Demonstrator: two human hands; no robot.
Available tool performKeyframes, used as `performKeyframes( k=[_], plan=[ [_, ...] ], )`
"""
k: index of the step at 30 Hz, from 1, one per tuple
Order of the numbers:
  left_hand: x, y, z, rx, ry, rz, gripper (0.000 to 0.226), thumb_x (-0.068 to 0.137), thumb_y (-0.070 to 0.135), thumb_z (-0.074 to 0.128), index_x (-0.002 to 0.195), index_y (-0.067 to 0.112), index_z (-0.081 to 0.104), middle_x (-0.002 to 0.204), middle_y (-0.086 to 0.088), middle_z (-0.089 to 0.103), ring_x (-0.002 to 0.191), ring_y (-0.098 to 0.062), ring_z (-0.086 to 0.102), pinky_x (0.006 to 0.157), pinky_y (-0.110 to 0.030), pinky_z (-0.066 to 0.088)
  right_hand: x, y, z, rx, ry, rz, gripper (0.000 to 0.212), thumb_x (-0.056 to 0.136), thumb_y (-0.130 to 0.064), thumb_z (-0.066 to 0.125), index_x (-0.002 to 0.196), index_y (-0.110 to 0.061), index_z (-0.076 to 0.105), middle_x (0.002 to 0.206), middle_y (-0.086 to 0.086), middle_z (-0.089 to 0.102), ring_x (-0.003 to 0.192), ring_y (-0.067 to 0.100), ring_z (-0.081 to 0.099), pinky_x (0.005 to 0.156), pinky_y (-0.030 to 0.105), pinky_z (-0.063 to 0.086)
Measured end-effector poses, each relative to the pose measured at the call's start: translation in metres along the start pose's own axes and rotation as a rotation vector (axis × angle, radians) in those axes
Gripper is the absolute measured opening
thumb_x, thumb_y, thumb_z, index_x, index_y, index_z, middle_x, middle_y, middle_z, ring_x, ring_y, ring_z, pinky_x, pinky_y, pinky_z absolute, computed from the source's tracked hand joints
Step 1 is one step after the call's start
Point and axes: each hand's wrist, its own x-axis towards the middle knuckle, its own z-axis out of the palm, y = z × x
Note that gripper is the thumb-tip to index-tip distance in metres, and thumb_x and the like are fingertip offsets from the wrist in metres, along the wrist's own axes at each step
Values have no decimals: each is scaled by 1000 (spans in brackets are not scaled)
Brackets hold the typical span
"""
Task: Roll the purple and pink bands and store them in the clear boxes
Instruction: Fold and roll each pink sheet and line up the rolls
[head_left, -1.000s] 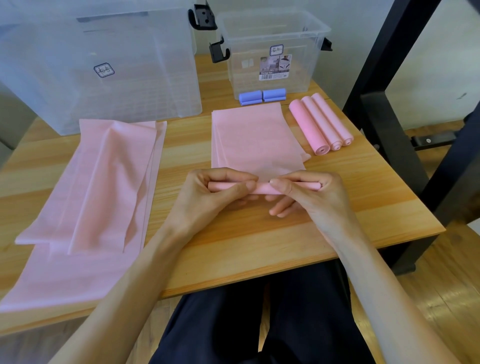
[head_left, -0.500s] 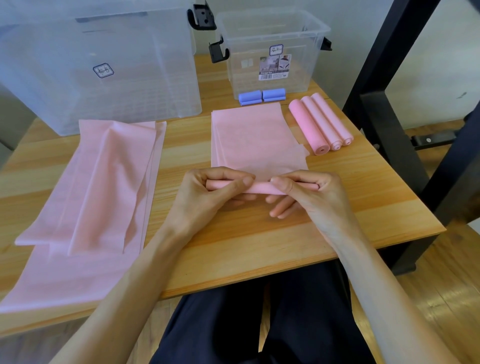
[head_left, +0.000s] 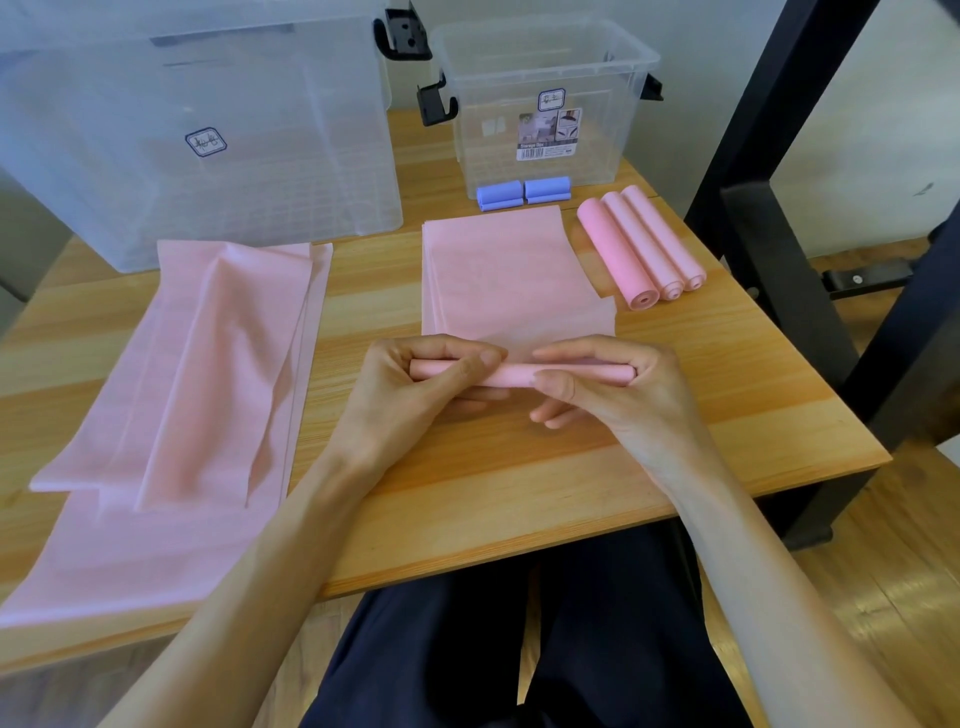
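Your left hand (head_left: 415, 384) and right hand (head_left: 618, 387) each pinch the rolled near end of the pink band (head_left: 514, 280), thumbs on the near side, fingers curled over it. Its unrolled length lies flat on the table (head_left: 727, 395), extending away from both hands.
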Motion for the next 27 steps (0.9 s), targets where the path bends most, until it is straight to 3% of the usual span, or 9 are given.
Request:
performKeyframes(
  k=[4, 9, 15, 23, 27],
  plan=[
    [0, 0, 0, 5, -26, -10, 14, 87, 19, 67, 94, 12, 76, 87, -3, 78, 82, -13, 75, 69, -19, 58, -1, 1, 0, -6, 14, -19, 15, 81, -8, 75, 95, -4, 75, 80, 13, 76, 61, 28, 72, 55, 27, 59],
    [-1, 0, -1, 60, -29, 67, 15, 81, 17, 72, 94, 13, 77, 93, 2, 78, 85, -9, 73, 75, -18, 56, -2, 0, 0, -6, 42, -2, 17, 81, -24, 73, 91, -11, 77, 76, 13, 75, 58, 28, 71, 53, 29, 58],
    [0, 0, -1, -26, 1, 7, 18, 83, 19, 69, 97, 10, 76, 90, -5, 78, 82, -18, 75, 69, -20, 58, -1, 0, 0, 21, 8, -28, 23, 75, -9, 77, 98, -5, 75, 81, 13, 76, 67, 29, 74, 59, 28, 61],
    [-2, 2, 0, 10, -34, 56, 18, 79, 21, 70, 93, 12, 77, 93, -2, 78, 85, -16, 74, 73, -20, 58, -1, 0, 0, 11, 51, -16, 19, 81, -21, 72, 93, -7, 75, 76, 14, 75, 57, 29, 71, 52, 29, 58],
    [-2, 1, -1, -22, -32, 0, 21, 83, 21, 68, 98, 9, 76, 90, -7, 78, 85, -19, 75, 71, -22, 59, -2, 0, 0, 16, 11, -22, 24, 77, -11, 76, 100, -6, 74, 80, 13, 76, 63, 28, 73, 57, 29, 60]
  ],
)
